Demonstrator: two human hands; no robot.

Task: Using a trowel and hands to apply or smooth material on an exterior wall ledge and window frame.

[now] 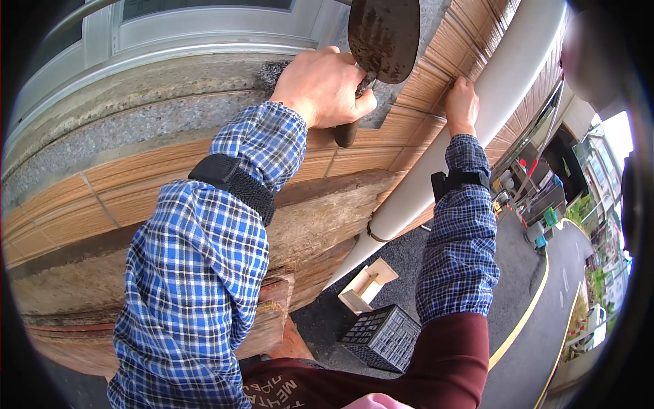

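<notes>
Brown tiles (136, 168) cross the wall at mid-frame. At top centre, a trowel (385, 41) points blade-up, its long axis near vertical; the left hand (320, 85) curls around its handle, forearm slanting up. The right hand (462, 108) reaches beside a white pipe (415, 177), fingers bunched, grip unclear. Lower centre holds a dark crate (383, 337), contents indiscernible.

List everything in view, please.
trowel: one, brownish, top
window: one, white, upper left
ledge: one, grey, below window
tiles: several, tan, below ledge
planks: uncertain, brown, below tiles
pipe: one, white, upper right
wooden piece: one, pale, lower middle
crate: one, grey, lower middle
road: one, grey, right
distant clutter: uncountable, mixed, right
shirt: one, maroon, bottom
sleeves: two, blue, foreground
straps: two, black, on sleeves
left hand: one, bare, on trowel
right hand: one, bare, beside pipe
</notes>
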